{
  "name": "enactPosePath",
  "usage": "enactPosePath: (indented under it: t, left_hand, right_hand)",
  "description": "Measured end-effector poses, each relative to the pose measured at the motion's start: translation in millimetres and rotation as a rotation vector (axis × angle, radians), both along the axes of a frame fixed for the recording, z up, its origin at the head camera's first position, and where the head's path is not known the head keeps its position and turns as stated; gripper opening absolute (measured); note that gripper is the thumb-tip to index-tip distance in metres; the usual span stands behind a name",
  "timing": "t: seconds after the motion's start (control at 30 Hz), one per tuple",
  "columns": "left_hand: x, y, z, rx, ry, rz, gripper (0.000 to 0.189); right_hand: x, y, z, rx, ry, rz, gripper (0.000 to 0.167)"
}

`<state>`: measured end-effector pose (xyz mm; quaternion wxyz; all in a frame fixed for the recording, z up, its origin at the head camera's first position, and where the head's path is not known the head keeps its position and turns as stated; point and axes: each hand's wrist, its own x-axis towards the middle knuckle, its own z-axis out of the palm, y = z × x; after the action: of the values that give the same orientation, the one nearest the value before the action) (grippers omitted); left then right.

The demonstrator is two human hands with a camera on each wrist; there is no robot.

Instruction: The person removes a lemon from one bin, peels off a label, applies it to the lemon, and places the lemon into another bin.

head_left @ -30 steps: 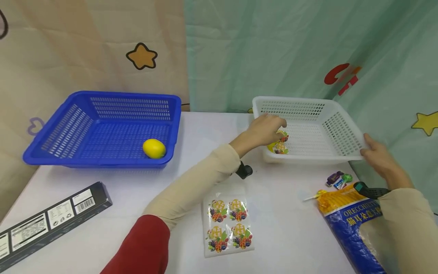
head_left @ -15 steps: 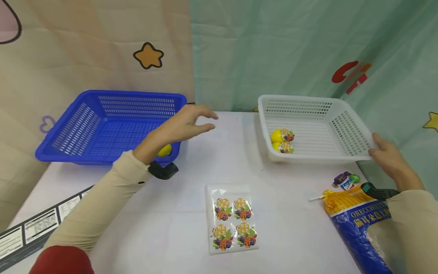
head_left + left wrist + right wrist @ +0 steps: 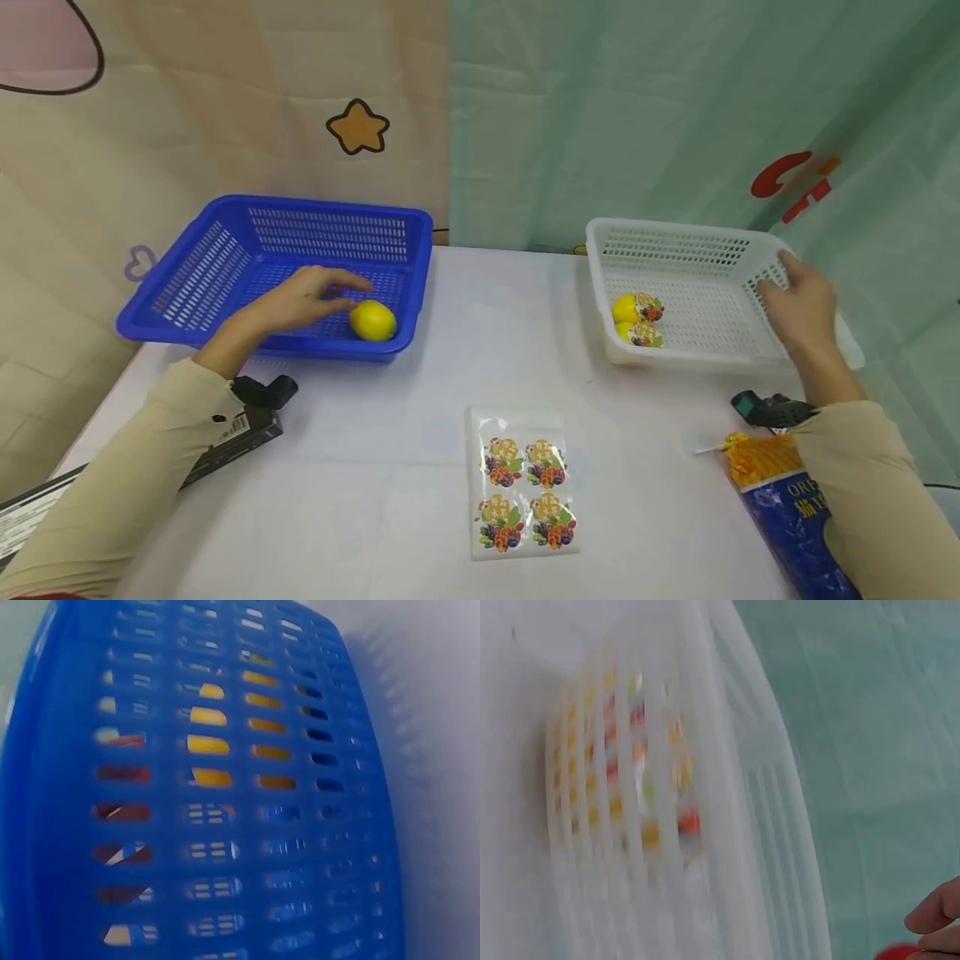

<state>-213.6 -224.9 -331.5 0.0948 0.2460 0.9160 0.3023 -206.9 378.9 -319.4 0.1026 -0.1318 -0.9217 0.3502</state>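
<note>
My left hand (image 3: 300,302) reaches into the blue plastic basket (image 3: 422,275), thumb and fingers apart, fingertips right at a yellow lemon (image 3: 372,321) in the near right corner. Through the slots of the basket wall, the left wrist view shows the lemon (image 3: 208,744) in part. Over the right end of the white plastic basket (image 3: 697,360) is my right hand (image 3: 806,308), with nothing held between thumb and fingers. Two lemons (image 3: 625,308) with fruit-print stickers (image 3: 649,307) lie at that basket's left end. Only some fingers (image 3: 941,911) show in the right wrist view.
A sheet of several fruit stickers (image 3: 523,492) lies at the table's middle. A blue and orange bag of pasta (image 3: 787,508) and a lollipop (image 3: 735,439) are at the right, partly behind the right arm. A long black box (image 3: 251,442) lies at the left under the left arm.
My left hand has gone from the stickered lemons in the white basket leftward into the blue basket. The right hand has left the white basket's near right corner rim and moved inward over its end.
</note>
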Motion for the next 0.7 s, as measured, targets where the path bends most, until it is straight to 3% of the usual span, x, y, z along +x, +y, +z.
enactPosePath:
  t: [0.13,0.23,0.37,0.53,0.7]
  left_hand:
    - [-4.6,-5.7,-5.6,0.014,-0.066,-0.065,0.038]
    - [-8.5,-6.1,-8.1,0.015,-0.113,-0.096,0.042]
    - [-14.9,-4.6,-10.1,0.003,-0.130,-0.110,0.044]
    - [-20.3,1.2,-11.3,0.005,-0.155,-0.125,0.044]
    - [-20.4,4.3,-14.6,-0.004,-0.180,-0.101,0.046]
  right_hand:
    - [-14.7,-76.5,7.2,-0.040,0.065,0.243,0.059]
    - [-22.7,-135.8,6.7,-0.067,0.027,0.419,0.061]
    - [-28.5,-214.2,-7.7,-0.078,-0.051,0.633,0.065]
    - [-22.6,-291.0,-26.9,-0.167,-0.131,0.812,0.075]
    - [-13.2,-334.4,-34.8,-0.220,-0.171,0.926,0.087]
